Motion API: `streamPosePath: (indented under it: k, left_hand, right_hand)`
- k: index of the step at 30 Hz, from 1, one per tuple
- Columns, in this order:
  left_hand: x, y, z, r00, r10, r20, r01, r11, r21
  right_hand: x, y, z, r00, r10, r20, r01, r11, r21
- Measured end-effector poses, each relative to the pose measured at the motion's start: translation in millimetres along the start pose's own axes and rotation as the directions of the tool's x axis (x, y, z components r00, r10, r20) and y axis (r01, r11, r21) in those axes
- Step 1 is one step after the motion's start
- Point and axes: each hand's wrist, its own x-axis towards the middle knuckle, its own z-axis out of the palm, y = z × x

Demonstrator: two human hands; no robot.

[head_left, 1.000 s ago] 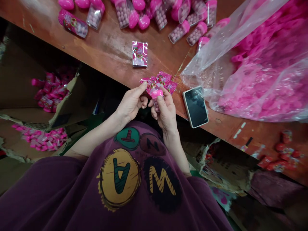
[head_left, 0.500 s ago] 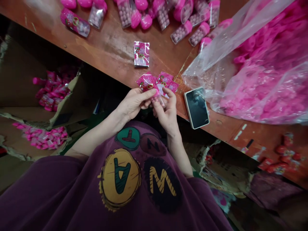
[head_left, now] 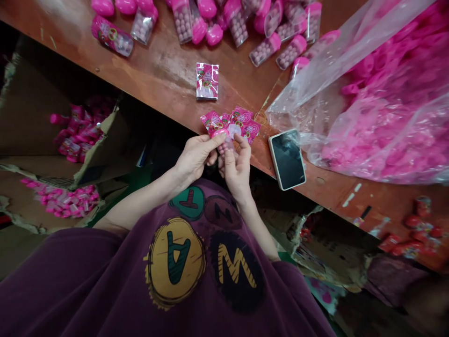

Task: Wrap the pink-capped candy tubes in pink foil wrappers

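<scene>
Our brown table [head_left: 168,79] runs above torn cardboard boxes [head_left: 33,98]; on it, a plastic bag [head_left: 379,135] of pink pieces crowds a phone [head_left: 287,160]. At the near edge, our left hand [head_left: 194,157] and right hand [head_left: 239,166] grasp a partly hidden jar [head_left: 226,145].

Table access: passage left, obstruction right

Bare tabletop [head_left: 157,75] left of the packet stack [head_left: 207,82] gives a hand passage from the near edge to the jars [head_left: 239,30]. Loose wrappers [head_left: 243,115] narrow the route below the stack. To the right, the phone [head_left: 288,159] and bulging plastic bag [head_left: 382,121] obstruct sideways reach.
</scene>
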Motion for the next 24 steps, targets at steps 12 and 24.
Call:
streamPosePath:
  k: [12,24]
  left_hand:
    - [-0.6,11.7,-14.7,0.987,-0.092,0.133,0.092,0.996,0.005]
    - [-0.2,3.9,-1.8,0.998,-0.051,0.041,0.051,0.999,0.003]
  right_hand:
    - [-2.0,-8.5,-2.4,0.991,0.118,0.071,-0.122,0.99,0.066]
    - [1.1,-2.6,2.0,0.999,-0.048,-0.015,0.044,0.983,-0.181]
